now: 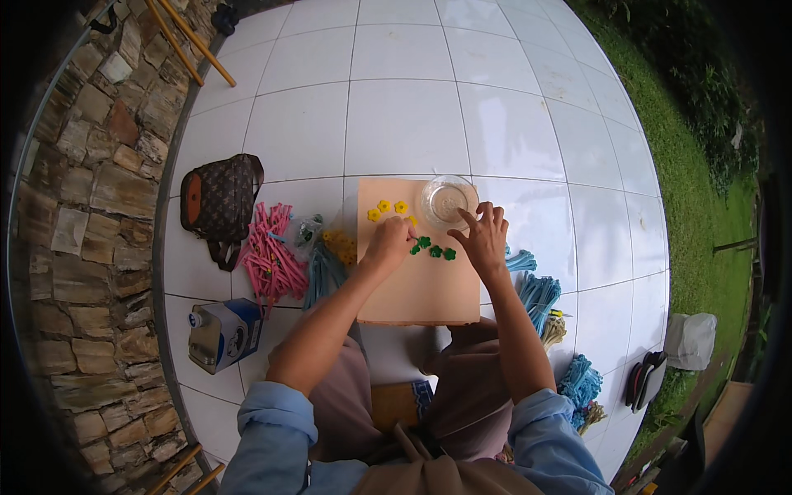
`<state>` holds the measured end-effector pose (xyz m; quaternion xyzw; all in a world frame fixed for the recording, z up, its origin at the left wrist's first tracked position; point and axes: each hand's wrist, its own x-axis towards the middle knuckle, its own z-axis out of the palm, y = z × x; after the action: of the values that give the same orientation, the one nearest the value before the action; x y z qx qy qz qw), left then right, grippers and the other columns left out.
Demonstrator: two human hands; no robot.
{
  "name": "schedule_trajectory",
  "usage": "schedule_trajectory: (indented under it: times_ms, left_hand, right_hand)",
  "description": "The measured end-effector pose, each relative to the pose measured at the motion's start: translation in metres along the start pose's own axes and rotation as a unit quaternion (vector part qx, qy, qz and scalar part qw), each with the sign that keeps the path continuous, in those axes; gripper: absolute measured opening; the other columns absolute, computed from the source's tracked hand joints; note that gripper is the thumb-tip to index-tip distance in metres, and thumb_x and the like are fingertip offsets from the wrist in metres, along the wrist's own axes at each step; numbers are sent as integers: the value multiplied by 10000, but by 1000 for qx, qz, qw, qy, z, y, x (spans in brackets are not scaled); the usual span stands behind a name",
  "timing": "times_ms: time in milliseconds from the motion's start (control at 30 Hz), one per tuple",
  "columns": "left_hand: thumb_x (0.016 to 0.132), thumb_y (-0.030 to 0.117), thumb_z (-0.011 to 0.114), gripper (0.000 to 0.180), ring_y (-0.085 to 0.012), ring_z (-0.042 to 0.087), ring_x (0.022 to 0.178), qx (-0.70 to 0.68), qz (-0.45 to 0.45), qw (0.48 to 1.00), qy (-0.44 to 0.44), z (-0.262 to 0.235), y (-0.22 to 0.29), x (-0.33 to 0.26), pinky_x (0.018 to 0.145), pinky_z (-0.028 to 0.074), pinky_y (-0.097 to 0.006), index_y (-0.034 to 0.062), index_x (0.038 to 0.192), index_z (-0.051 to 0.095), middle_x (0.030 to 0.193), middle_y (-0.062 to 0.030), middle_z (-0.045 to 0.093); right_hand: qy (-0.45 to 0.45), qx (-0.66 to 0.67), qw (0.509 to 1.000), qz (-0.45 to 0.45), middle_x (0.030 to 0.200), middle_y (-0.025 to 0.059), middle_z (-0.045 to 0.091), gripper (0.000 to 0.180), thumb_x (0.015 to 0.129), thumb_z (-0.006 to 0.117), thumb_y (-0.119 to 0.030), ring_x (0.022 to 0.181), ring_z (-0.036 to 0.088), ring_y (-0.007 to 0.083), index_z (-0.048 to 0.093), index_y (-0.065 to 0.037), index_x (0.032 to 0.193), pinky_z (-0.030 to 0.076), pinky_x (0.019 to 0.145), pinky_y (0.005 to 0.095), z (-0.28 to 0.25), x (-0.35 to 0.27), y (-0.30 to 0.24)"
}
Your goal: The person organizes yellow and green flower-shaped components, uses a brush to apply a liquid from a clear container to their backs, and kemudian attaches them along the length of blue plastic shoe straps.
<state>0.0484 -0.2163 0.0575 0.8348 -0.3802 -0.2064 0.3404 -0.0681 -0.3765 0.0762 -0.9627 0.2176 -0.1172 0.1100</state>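
Small green flower-shaped pieces [435, 250] lie in a short row on the flat tan board [425, 289] in the head view, directly between the two hands. The left hand [386, 244] is curled with fingertips pressed together at the row's left end, seemingly pinching one piece, beside three small yellow flower pieces [384, 208]. The right hand [481, 238] hovers spread just right of the row, fingers near the clear round glass bowl [448, 200].

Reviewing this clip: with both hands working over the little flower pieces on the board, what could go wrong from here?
The right hand is spread beside the clear bowl at the board's far edge; a nudge might tip it or push it off. The left hand is bunched over the green flower pieces, and its forearm crosses the board, so a sweep could scatter them or the yellow flower pieces.
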Motion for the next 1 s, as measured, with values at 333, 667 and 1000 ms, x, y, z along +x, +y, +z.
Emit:
schedule_trajectory:
  times_ms: [333, 667, 1000]
  left_hand:
    - [677, 61, 665, 104, -242, 608, 676, -30, -33, 999, 23, -8, 1, 7, 641, 491, -335, 2, 735, 602, 717, -123, 619]
    - [686, 46, 641, 145, -268, 602, 743, -38, 48, 998, 8, 0, 6, 7, 654, 480, -360, 9, 781, 537, 765, -133, 598]
    - [711, 44, 613, 122, -315, 567, 777, 81, 94, 992, -17, 13, 19, -14, 708, 458, -397, 13, 785, 522, 812, -133, 569]
  right_hand:
    - [-43, -7, 997, -59, 1115, 85, 398, 543, 642, 693, -250, 1031, 395, 269, 541, -275, 1163, 341, 833, 439, 6, 8, -2]
    - [-46, -23, 995, -82, 1111, 62, 403, 543, 626, 689, -258, 1047, 390, 254, 557, -302, 1150, 332, 843, 450, 4, 8, -3]
    - [-21, 0, 994, -107, 1090, 69, 436, 451, 623, 700, -161, 1051, 399, 257, 616, -227, 1061, 329, 865, 424, 2, 5, -7]
